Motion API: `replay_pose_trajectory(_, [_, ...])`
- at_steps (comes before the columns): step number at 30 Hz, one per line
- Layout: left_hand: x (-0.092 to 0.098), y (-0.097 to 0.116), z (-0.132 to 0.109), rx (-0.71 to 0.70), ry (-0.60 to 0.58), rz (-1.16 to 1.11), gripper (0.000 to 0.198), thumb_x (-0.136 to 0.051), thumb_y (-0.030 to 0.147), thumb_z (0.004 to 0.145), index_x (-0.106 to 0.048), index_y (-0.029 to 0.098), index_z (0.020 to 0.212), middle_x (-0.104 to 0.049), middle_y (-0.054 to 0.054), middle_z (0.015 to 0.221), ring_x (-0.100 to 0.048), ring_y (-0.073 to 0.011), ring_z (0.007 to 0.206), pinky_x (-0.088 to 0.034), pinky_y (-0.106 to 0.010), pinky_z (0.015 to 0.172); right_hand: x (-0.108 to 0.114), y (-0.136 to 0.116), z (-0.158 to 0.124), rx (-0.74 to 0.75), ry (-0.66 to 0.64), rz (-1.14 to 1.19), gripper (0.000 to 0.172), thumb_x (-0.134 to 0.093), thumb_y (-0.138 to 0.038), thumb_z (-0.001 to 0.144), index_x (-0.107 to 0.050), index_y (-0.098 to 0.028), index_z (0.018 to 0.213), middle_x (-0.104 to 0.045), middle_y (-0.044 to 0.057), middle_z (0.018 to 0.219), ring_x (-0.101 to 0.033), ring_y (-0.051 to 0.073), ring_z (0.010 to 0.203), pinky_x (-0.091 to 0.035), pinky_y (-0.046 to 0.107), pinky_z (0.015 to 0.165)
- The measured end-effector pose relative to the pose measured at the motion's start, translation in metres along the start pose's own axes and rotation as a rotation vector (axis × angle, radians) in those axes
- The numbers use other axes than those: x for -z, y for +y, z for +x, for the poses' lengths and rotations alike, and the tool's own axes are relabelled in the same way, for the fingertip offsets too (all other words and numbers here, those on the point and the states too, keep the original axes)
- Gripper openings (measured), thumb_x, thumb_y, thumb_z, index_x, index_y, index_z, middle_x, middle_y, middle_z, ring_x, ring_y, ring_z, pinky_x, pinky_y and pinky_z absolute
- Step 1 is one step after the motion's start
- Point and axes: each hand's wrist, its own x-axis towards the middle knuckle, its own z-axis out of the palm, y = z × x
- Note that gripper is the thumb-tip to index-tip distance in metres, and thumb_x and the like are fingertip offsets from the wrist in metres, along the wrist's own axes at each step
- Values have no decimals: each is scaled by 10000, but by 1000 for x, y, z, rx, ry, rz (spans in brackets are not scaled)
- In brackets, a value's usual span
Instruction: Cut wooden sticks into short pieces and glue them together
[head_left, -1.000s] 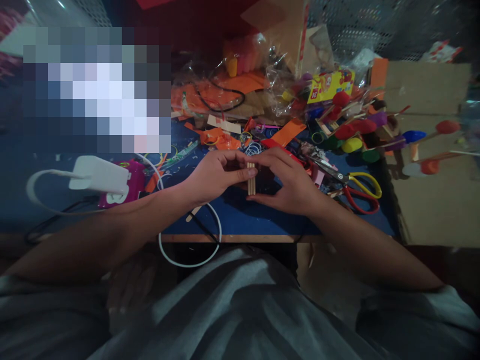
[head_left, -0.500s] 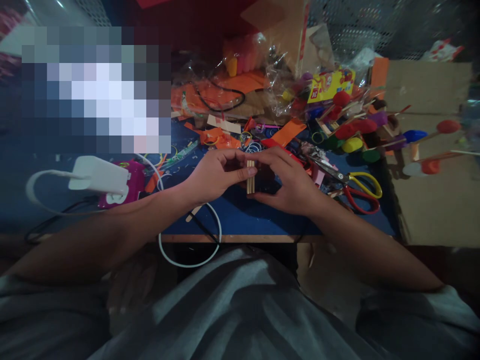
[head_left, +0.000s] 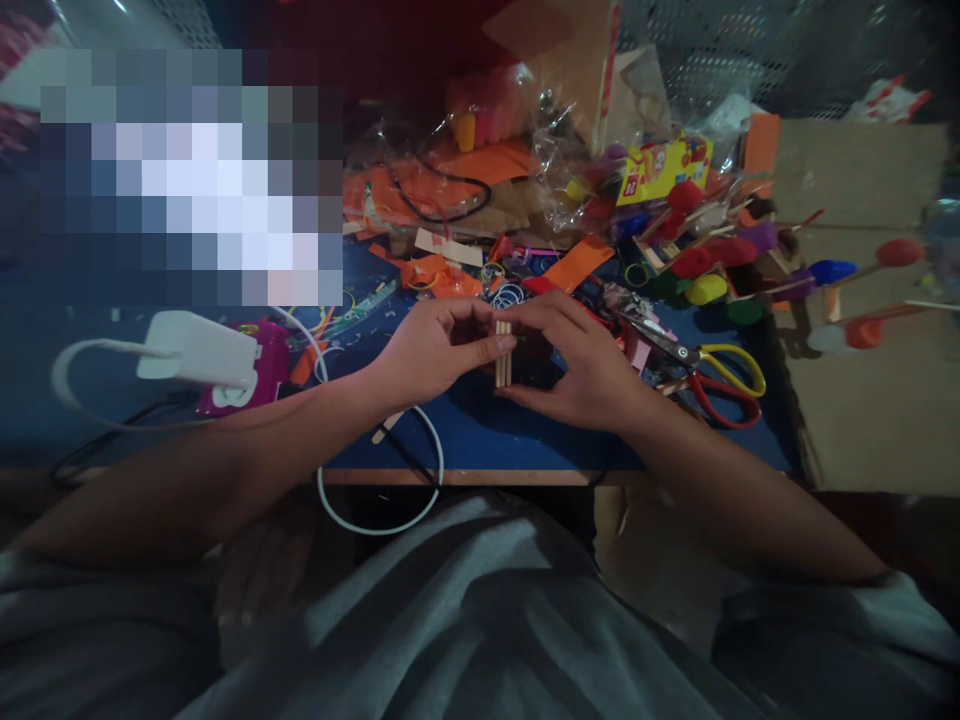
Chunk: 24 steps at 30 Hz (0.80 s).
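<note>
Both hands meet over the blue table [head_left: 480,440] near its front edge. My left hand [head_left: 431,350] pinches a small stack of wooden craft sticks [head_left: 502,355], held upright on edge, with thumb and fingertips. My right hand [head_left: 581,360] closes around the same stack from the right, its fingers curled over the top and its thumb under the lower end. The sticks show only as pale narrow edges between the fingertips; the rest is hidden by my fingers.
Scissors with red and yellow handles [head_left: 720,375] lie just right of my right hand. A white charger block [head_left: 199,355] with its cable [head_left: 379,500] sits left. Rubber bands [head_left: 508,296], orange paper scraps [head_left: 442,275], plastic bags and stick-and-ball models [head_left: 712,255] crowd the back. Cardboard [head_left: 862,400] lies right.
Hardly anything differs. Both hands stay pinched on the sticks, with only slight shifts of the right fingers around the stack.
</note>
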Motion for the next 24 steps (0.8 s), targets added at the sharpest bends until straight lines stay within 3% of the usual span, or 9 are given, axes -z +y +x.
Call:
replay_pose_trajectory(5, [-2, 0, -1, -8, -27, -53, 661, -1125, 461, 654, -746, 174, 1112, -753, -16, 927, -727, -171, 875, -603, -290, 821, 2, -3, 2, -18, 23, -7, 664, -879, -502, 968, -660, -265, 1548, -763, 152, 1351, -740, 345, 1151, -668, 508, 939])
replay_pose_trajectory(9, [-3, -1, -6, -115, 32, 36, 788, -1065, 446, 741, -608, 263, 1356, -735, -40, 1122, -742, -197, 973, -625, -327, 895, 5, -5, 3, -101, 0, -18, 662, -868, -486, 955, -655, -277, 1546, -754, 151, 1366, -734, 335, 1064, -662, 515, 889])
replay_pose_trajectory(15, [1, 1, -12, -407, 87, 444, 706, -817, 292, 901, -494, 258, 1528, -671, -124, 1357, -682, -284, 1244, -586, -444, 1053, 1, 0, 1, -130, -118, -115, 662, -882, -402, 894, -648, -237, 1491, -704, 192, 1407, -684, 447, 1331, -583, 651, 1131])
replay_pose_trajectory(19, [4, 4, -15, -477, 46, 723, 831, -698, 146, 791, -482, 212, 1591, -692, -145, 1374, -644, -337, 1329, -500, -555, 1228, -2, 3, -2, -157, -208, -185, 732, -933, -395, 837, -647, -218, 1487, -669, 218, 1446, -629, 497, 1415, -496, 726, 1214])
replay_pose_trajectory(24, [5, 0, -17, -371, -76, 899, 1101, -707, 173, 681, -399, 199, 1738, -658, -173, 1494, -518, -431, 1500, -397, -632, 1346, 0, 3, -1, -147, -225, -156, 655, -916, -382, 840, -659, -212, 1419, -677, 203, 1427, -663, 451, 1336, -534, 674, 1175])
